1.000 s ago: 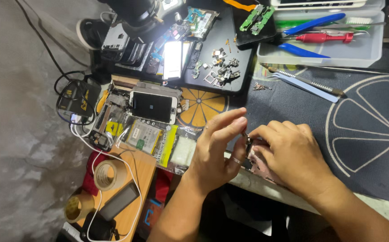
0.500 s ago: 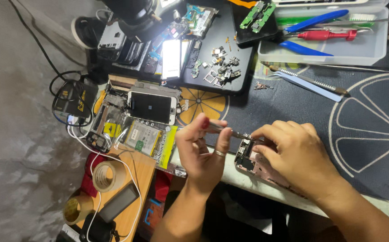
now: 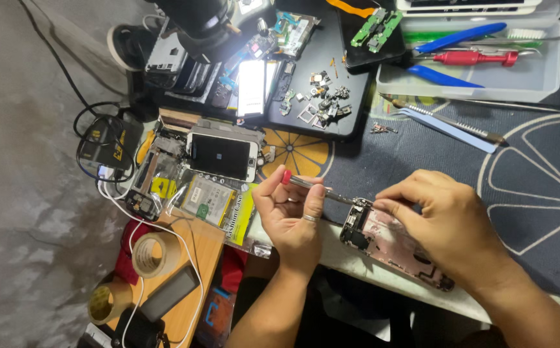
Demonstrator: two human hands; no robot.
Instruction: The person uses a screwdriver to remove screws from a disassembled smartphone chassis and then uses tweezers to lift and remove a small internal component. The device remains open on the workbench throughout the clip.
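Note:
My left hand grips a thin metal screwdriver with a red cap, its tip set against the top end of an opened pink phone body. My right hand lies over the phone body and holds it down on the table's near edge, fingertips by the screwdriver tip. The phone's inner parts show at its left end. The rest of it is hidden under my right hand.
A white-framed phone screen lies left of my hands on loose parts. A black tray of small components and a clear tool tray sit at the back. Tweezers rest on the dark mat. Tape rolls lie at lower left.
My left hand has drawn away from the right, lifted, and now holds the screwdriver angled down onto the phone's end. The phone body has come into view between my hands.

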